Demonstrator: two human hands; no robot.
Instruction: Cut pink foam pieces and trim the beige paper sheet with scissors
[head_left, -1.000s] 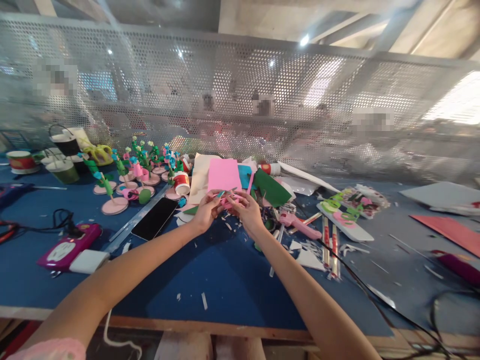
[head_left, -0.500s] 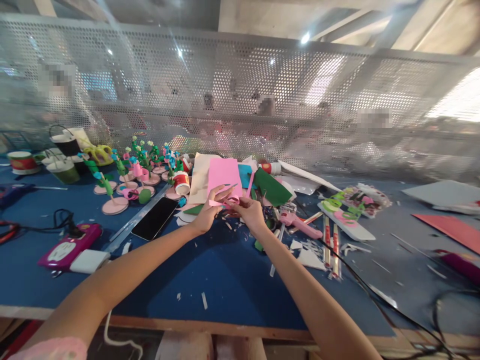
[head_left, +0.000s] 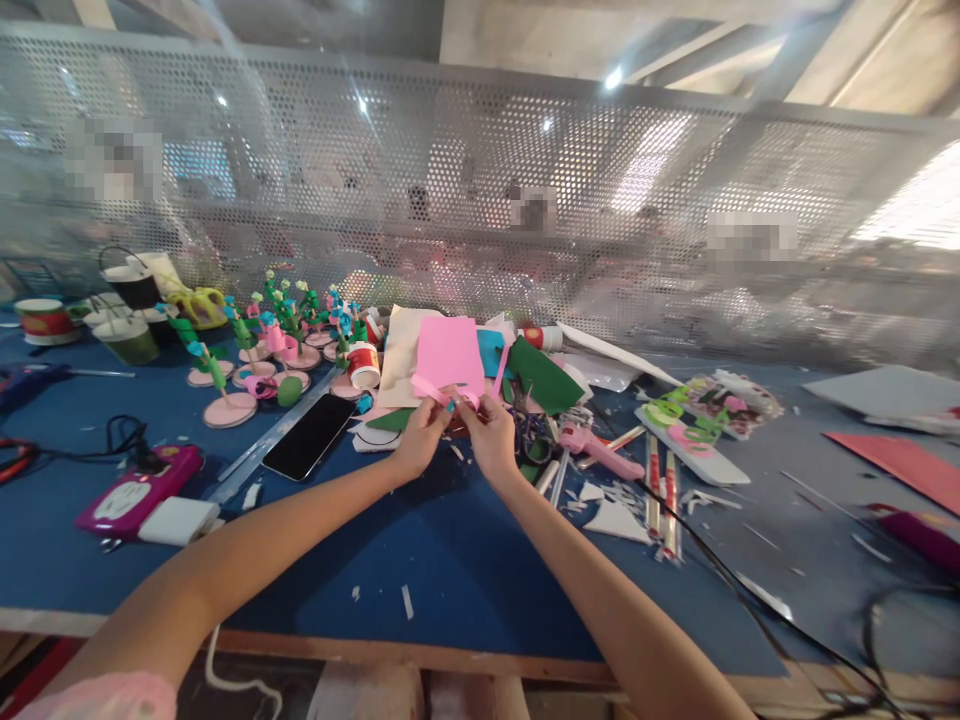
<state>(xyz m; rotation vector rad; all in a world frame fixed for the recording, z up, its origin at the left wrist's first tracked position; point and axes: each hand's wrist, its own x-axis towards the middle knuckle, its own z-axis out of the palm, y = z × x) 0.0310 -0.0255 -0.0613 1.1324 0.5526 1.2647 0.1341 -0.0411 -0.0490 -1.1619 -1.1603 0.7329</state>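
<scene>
My left hand (head_left: pixel 424 437) and my right hand (head_left: pixel 490 432) meet over the middle of the blue table, fingers pinched on a narrow pink strip (head_left: pixel 426 388). The strip curls into a small loop between the fingertips. One end sticks out on the left, and another stands up past my right hand. Whether it is paper or thin foam I cannot tell. Just behind lies a flat pink sheet (head_left: pixel 450 350) on top of a cream sheet (head_left: pixel 399 345). A blue piece (head_left: pixel 490 352) and a dark green sheet (head_left: pixel 547 375) lie to its right.
Left of my hands are a black phone (head_left: pixel 309 437), several small craft flowers on round pink bases (head_left: pixel 230 410), and a magenta power socket (head_left: pixel 139 492). On the right lie a pink glue gun (head_left: pixel 604 452), its black cable, white scraps (head_left: pixel 619 520) and a white tray (head_left: pixel 697 450). A perforated metal screen (head_left: pixel 480 170) stands behind.
My left fingers have drawn down and closed in toward the right hand on the strip. My right hand has shifted slightly left. The strip's left end now points up more.
</scene>
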